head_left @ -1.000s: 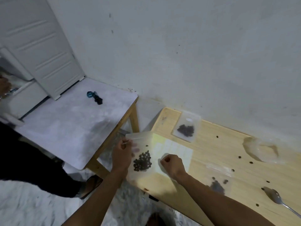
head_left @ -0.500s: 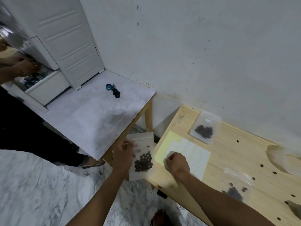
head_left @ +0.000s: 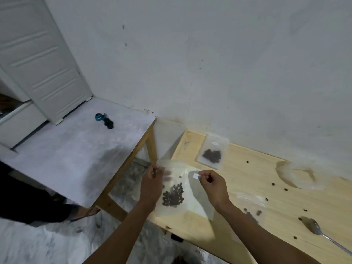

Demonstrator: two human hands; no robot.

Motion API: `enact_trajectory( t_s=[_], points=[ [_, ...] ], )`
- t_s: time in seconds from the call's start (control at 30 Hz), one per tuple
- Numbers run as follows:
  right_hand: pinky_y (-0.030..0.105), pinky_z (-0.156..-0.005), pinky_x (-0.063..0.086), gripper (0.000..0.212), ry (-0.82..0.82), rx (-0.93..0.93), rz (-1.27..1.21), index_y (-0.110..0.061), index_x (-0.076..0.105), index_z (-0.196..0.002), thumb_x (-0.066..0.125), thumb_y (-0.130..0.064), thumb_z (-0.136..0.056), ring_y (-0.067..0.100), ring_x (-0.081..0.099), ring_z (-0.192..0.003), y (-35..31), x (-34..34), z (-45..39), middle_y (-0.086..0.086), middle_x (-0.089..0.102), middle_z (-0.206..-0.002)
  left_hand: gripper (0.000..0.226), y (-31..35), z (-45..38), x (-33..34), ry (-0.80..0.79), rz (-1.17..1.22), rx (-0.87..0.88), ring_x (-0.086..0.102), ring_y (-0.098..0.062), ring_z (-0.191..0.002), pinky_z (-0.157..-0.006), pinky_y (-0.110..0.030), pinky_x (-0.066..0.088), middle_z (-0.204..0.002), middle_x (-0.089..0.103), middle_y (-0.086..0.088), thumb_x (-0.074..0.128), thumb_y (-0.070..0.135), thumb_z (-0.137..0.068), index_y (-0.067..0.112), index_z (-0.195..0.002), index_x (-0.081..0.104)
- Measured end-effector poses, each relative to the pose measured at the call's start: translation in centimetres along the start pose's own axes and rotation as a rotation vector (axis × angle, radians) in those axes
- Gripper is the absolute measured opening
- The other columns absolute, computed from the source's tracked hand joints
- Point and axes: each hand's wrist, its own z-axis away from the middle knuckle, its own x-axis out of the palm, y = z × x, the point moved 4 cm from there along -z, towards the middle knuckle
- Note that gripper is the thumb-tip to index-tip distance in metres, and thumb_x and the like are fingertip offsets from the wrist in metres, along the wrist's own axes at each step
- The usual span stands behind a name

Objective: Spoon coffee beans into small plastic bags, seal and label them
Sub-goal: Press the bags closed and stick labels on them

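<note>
My left hand (head_left: 152, 184) grips the top left edge of a small clear bag of coffee beans (head_left: 172, 195), held upright over the left end of the wooden table (head_left: 238, 187). My right hand (head_left: 214, 184) pinches a small white label (head_left: 196, 176) between thumb and finger, just right of the bag's top. The label sheet (head_left: 200, 207) lies on the table under and behind the bag. A labelled bag of beans (head_left: 212, 151) lies at the back by the wall. Another bag with beans (head_left: 253, 208) lies right of my right forearm. A metal spoon (head_left: 320, 232) lies at the right.
Loose beans are scattered over the table. An open clear bag (head_left: 299, 175) lies at the back right. A marbled side table (head_left: 76, 149) with a blue-black object (head_left: 103, 121) stands to the left. Another person's leg and sandal (head_left: 83, 213) are on the floor at left.
My right hand has lifted off the label sheet with one label pinched and now holds it up next to the bag. The view has shifted to the right.
</note>
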Motion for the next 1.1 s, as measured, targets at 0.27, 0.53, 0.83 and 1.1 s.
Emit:
enact_trajectory(
  t_s=[0.27,0.53,0.83,1.1],
  points=[
    [0.011,-0.064,0.044,0.004,0.075,-0.135,-0.002,-0.013,0.073,-0.087,0.071,-0.009,-0.086,0.000,0.056,-0.064,-3.7,-4.5,-0.1,-0.003,0.066,-0.073,0.011,2.7,0.5,8.0,-0.115,-0.075,0.102,0.057,-0.016,-0.066,-0.052,-0.017,0.045,-0.077,0.060,-0.002,0.052,0.021,-0.100,0.020,-0.090,0.059],
    [0.010,-0.060,0.042,0.005,0.151,-0.114,0.033,-0.015,0.072,-0.082,0.074,-0.011,-0.083,0.000,0.055,-0.059,-4.2,-7.5,0.3,-0.009,0.063,-0.065,0.012,4.2,2.1,12.9,-0.211,-0.024,0.122,0.059,-0.010,-0.073,-0.052,-0.008,0.044,-0.088,0.066,-0.001,0.050,0.022,-0.102,0.015,-0.103,0.060],
    [0.012,-0.056,0.042,0.011,0.224,-0.088,0.033,-0.017,0.068,-0.077,0.075,-0.012,-0.083,0.004,0.053,-0.057,-4.0,-9.3,0.1,-0.004,0.063,-0.064,0.009,4.9,3.3,15.1,-0.378,0.107,0.056,0.071,-0.011,-0.086,-0.069,-0.019,0.053,-0.093,0.075,0.002,0.064,0.021,-0.095,0.021,-0.103,0.066],
    [0.024,-0.077,0.046,0.051,0.269,0.024,0.041,-0.027,0.052,-0.103,0.086,-0.043,-0.068,0.006,0.051,-0.089,-3.8,-10.8,-0.4,-0.012,0.052,-0.097,0.020,5.6,2.6,14.9,-0.372,0.079,0.121,0.070,-0.013,-0.091,-0.077,-0.023,0.055,-0.097,0.075,0.005,0.072,0.014,-0.088,0.020,-0.107,0.068]
  ],
)
